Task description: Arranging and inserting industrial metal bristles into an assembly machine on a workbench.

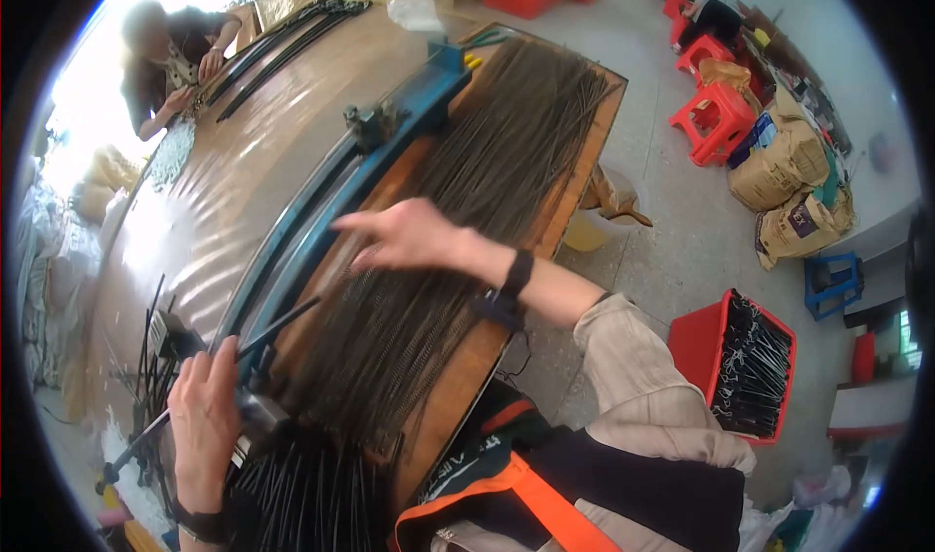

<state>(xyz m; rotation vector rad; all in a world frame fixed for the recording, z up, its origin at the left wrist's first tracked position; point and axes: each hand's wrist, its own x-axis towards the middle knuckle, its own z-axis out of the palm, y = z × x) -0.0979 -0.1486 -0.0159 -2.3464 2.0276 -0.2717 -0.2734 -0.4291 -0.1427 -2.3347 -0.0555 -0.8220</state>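
My left hand (205,406) is closed near the close end of a long blue metal bench fixture (326,211). A thin dark rod (284,322) sticks out past its fingers, slanting up to the right. On the other side of that hand, a metal bar (141,442) runs down to the left; whether the two are one piece is hidden. My right hand (404,235), slightly blurred, hovers beside the fixture's middle, index finger stretched out, and no held thing shows. Beneath it lies a wide layer of thin dark rods (497,133).
A wooden tray edge (575,187) borders the rods. Black rods (307,489) bunch close to me. A metal clamp (370,128) sits on the fixture. Across the table (209,230), another person (166,65) works. On the floor are a red bin (696,347), sacks (779,167) and red stools (716,123).
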